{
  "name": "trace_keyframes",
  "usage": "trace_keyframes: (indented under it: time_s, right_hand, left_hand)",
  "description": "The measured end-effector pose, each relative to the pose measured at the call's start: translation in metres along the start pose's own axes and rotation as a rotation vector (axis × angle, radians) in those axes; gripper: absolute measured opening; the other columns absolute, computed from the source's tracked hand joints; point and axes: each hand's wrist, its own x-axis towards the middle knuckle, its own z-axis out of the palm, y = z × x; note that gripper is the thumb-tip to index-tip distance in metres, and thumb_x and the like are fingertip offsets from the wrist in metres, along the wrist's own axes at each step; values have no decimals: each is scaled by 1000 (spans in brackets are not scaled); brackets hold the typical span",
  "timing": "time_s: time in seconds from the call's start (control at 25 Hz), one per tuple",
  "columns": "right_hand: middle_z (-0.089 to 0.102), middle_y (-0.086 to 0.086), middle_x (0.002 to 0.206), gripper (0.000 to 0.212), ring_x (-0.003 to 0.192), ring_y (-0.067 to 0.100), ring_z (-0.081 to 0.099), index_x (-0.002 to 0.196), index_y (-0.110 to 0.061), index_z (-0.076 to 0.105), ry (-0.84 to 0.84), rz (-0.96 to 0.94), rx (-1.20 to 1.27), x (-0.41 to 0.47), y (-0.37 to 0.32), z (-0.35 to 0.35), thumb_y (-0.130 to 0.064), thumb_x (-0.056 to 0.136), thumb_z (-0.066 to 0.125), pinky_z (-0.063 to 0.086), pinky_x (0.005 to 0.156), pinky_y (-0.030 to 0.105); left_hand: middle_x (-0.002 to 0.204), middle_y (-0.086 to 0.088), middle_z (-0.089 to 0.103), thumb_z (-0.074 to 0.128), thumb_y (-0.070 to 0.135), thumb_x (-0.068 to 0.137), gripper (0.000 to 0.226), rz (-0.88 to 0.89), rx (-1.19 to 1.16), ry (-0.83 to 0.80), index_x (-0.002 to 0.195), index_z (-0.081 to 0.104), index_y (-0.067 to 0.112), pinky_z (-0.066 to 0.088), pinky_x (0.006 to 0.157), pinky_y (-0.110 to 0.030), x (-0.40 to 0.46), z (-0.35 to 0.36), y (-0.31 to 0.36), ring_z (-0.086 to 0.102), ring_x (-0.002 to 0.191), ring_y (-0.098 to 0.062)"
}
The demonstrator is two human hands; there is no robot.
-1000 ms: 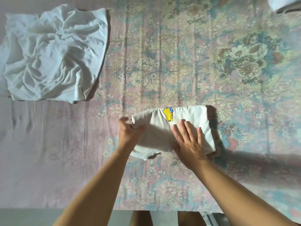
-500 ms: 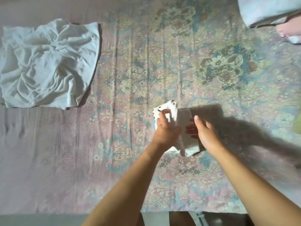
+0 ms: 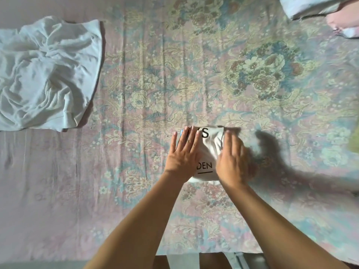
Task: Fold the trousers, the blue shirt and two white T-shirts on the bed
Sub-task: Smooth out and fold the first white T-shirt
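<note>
Head view: both hands, left hand [image 3: 181,155] and right hand [image 3: 232,160], press flat-fingered, gripping nothing, on the small folded white printed T-shirt [image 3: 208,150] at centre of the floral bed [image 3: 213,74]. At ten o'clock, a crumpled white T-shirt [image 3: 46,74] awaits folding.

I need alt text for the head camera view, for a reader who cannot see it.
Two hands, left hand and right hand, press flat on a small folded white T-shirt with black letters, on a floral bed sheet. A crumpled white T-shirt lies unfolded at the far left.
</note>
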Motion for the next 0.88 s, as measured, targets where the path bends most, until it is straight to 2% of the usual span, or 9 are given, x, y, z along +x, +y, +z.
trace_keyframes:
  time_s: [0.12,0.2,0.28,0.36,0.48,0.52,0.68,0.76,0.88]
  right_hand:
    - [14,12,157,60,144,28,13,149,-12,17,-205,-226,-19,4,10,31,-32,94,23,15,116,46]
    - [-6,5,158,62,145,20,-5,150,-22,-1,-257,-241,-119,8,22,51,-44,94,12,-5,117,41]
    - [10,9,157,61,144,22,5,150,-21,11,-135,-289,-201,8,29,69,-43,94,21,0,115,43]
    - [24,12,154,58,143,24,17,148,-21,21,-119,-276,-254,7,35,79,-42,95,26,11,114,47]
    - [29,14,152,56,140,27,28,147,-20,25,-111,-241,-285,10,24,60,-47,99,15,17,112,52]
    - [29,14,152,57,141,27,25,147,-19,26,-127,-234,-263,12,21,51,-47,99,12,14,112,54]
    - [25,16,153,68,143,26,18,145,-6,29,-116,-450,-263,-12,27,38,-50,94,24,15,115,48]
    - [22,20,153,92,143,31,14,145,-2,25,-189,-503,-241,-20,40,45,-69,83,28,13,117,48]
    - [19,24,152,118,142,38,15,145,-1,18,-319,-512,-284,-13,47,55,-77,58,44,14,112,51]
  left_hand:
    - [152,-4,-10,10,38,91,61,-72,8,107,145,-4,15,-18,113,-45,5,13,1,-9,140,-23]
    - [150,0,-26,5,44,88,64,-78,3,75,142,-21,21,-28,108,-41,7,31,-2,-20,139,-26]
    - [148,3,-36,6,46,89,66,-99,-67,25,139,-33,26,-30,108,-41,13,50,-8,-32,137,-25]
    - [152,2,-25,14,45,92,69,-130,-41,63,143,-28,25,-14,114,-45,16,52,-3,-25,141,-27]
    - [141,6,-40,13,43,98,63,-124,-10,-99,138,-32,24,-11,115,-52,23,25,-1,-28,140,-25]
    - [145,5,-35,15,43,99,63,-93,3,-107,143,-24,22,-9,115,-54,21,14,-3,-23,142,-25]
    - [155,-9,23,31,53,88,71,264,96,178,147,23,14,24,111,-58,-6,26,-31,23,142,-26]
    - [157,-10,13,31,73,78,92,314,125,102,149,12,18,27,105,-64,-12,36,-39,11,143,-26]
    - [148,-9,-36,46,82,66,126,288,362,-336,139,-34,18,5,105,-72,6,24,-29,-31,136,-26]
